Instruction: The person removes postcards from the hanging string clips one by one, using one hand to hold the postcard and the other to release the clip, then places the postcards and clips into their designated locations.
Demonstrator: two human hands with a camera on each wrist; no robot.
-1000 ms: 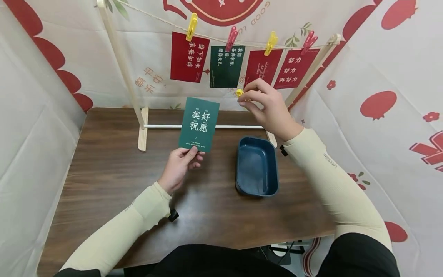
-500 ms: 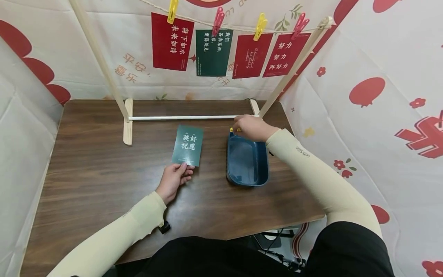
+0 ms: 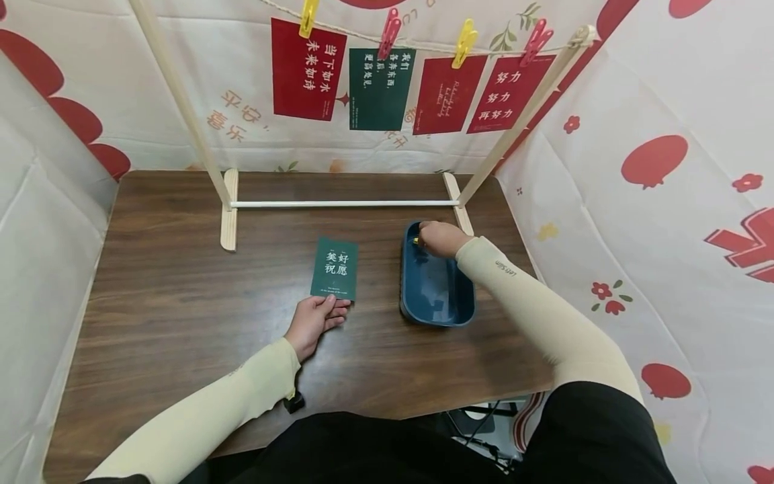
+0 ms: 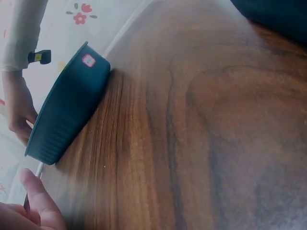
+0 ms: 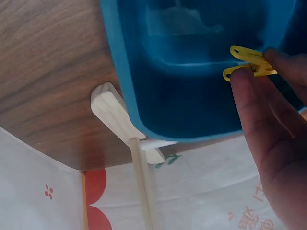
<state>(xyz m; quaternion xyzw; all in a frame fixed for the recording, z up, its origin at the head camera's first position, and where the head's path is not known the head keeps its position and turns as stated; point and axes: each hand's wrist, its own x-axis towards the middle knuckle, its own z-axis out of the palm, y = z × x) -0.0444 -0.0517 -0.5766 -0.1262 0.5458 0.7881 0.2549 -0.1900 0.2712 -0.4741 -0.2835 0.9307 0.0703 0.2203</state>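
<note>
My left hand [image 3: 311, 326] pinches the bottom edge of a green card [image 3: 334, 269] with white characters, thumb on top. The card is low over the table; whether it touches the wood I cannot tell. Over the far end of a blue plastic bin [image 3: 406, 289], my right hand [image 3: 444, 238] pinches a yellow clothespin [image 5: 250, 62] between thumb and fingers. In the right wrist view this clothespin is inside the bin's outline. The left wrist view shows the bin's side [image 4: 76, 96] and the left thumb [image 4: 41, 196] on the card's edge.
A wooden rack [image 3: 228, 215] with a white crossbar [image 3: 345, 204] stands at the table's back. From its string hang red and green cards [image 3: 382, 94], held by yellow and pink clothespins [image 3: 465, 44]. Patterned cloth [image 3: 605, 222] surrounds the brown table [image 3: 181, 302].
My right hand has come down from near the hanging cards into the bin with the yellow clothespin. The left hand has lowered the green card toward the table.
</note>
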